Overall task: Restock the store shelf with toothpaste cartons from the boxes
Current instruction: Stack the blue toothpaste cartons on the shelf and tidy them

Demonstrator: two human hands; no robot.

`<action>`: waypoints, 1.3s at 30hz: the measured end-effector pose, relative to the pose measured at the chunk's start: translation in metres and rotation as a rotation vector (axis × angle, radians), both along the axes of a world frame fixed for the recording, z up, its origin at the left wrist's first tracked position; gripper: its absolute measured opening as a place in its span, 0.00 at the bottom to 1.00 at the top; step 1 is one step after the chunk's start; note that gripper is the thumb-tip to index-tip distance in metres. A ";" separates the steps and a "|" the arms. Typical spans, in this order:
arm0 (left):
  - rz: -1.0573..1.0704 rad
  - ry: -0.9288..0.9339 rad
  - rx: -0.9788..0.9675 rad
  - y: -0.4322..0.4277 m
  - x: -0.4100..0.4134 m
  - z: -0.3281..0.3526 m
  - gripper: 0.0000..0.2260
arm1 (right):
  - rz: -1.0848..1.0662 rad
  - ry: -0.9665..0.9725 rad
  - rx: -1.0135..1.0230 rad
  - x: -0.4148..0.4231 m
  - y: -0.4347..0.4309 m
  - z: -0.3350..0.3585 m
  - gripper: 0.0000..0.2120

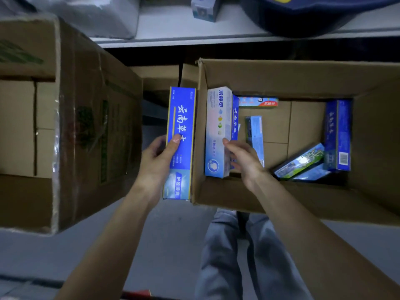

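My left hand (158, 156) grips a long blue toothpaste carton (181, 118) just outside the left wall of the open cardboard box (281, 74). Inside the box, my right hand (242, 156) holds a white and light-blue carton (217, 118) that stands against the box's left wall, thumb on its face. Behind that one sits another blue carton (235, 113). Several more cartons lie loose in the box: a narrow one (255, 135), a green-and-red one (257, 101) at the far side, a dark blue one (337, 135) upright at the right, and a green-blue one (299, 162) lying slanted.
A large closed cardboard box (71, 118) stands at the left. The white bottom shelf (194, 29) runs along the top, with a small blue-white pack (203, 9) and a dark blue basin (313, 16) on it. My legs (244, 256) are below, on grey floor.
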State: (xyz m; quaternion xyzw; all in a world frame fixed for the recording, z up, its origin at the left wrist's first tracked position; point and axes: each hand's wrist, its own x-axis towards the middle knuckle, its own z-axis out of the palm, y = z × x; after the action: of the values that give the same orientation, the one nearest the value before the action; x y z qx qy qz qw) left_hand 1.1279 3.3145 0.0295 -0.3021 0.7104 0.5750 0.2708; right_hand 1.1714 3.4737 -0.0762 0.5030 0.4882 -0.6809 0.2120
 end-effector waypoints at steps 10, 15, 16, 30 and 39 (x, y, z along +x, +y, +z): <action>0.075 -0.012 0.035 -0.007 0.014 -0.004 0.06 | 0.104 0.093 0.195 -0.001 -0.013 -0.009 0.10; 0.078 -0.002 0.033 -0.010 0.014 0.000 0.06 | 0.142 0.100 0.333 -0.002 -0.019 -0.016 0.18; 0.075 0.006 0.036 -0.011 0.014 0.001 0.05 | 0.137 0.111 0.329 0.000 -0.018 -0.014 0.16; 0.125 -0.127 0.403 0.028 0.041 0.098 0.25 | -0.249 0.207 0.059 0.047 0.017 0.172 0.05; 0.043 -0.087 0.741 0.041 0.051 0.255 0.20 | -0.255 0.569 -0.313 0.059 0.021 0.337 0.21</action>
State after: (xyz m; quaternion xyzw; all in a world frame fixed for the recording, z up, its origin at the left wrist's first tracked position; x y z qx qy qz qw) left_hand 1.1789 3.3555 0.2843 -0.2228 0.4354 0.7853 0.3795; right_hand 1.2304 3.4950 0.2611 0.3115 0.3507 -0.8814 0.0552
